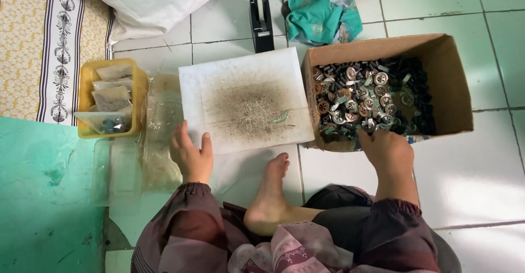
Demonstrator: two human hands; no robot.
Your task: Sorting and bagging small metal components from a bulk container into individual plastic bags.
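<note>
1. The left hand [191, 155] rests with its fingers loosely apart and flat on the near left corner of a white sheet [246, 101], holding nothing.
2. The sheet lies on the tiled floor [476, 169], dusted with dark grit in the middle.
3. The right hand [387, 150] reaches into the near edge of a cardboard box [445, 81]; its fingers are buried among small black and silver round parts [372, 95], so I cannot tell their state.
4. A yellow tub [87, 79] of small bags sits at far left.
5. A black tape dispenser [261, 19] stands beyond the sheet.
</note>
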